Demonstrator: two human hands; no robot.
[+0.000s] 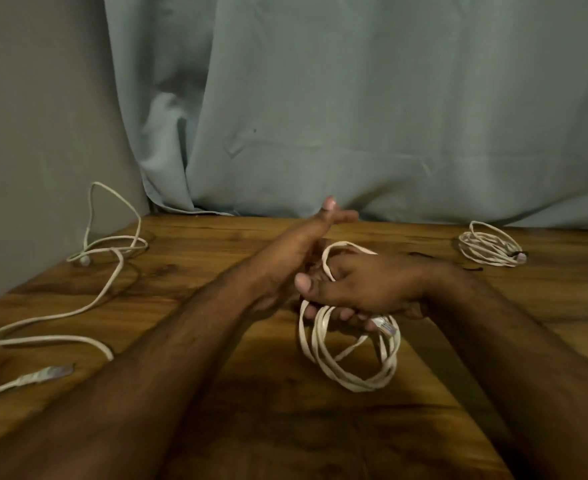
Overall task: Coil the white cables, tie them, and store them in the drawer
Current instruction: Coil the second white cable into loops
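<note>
The right hand (365,285) has its grip curled round a coiled white cable (351,355), loops hanging above the worktop (216,393), plug end by the fingers. The left hand (296,251) is released, fingers straight, beside it. A loose cable (57,327) sprawls left; a tied coil (490,244) lies far right

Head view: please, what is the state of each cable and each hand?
Held cable: coiled, not tied.
Far cable: coiled, lying on the table.
Loose cable: uncoiled, sprawled.
Right hand: grips held cable.
Left hand: fingers straight, holds nothing.
</note>
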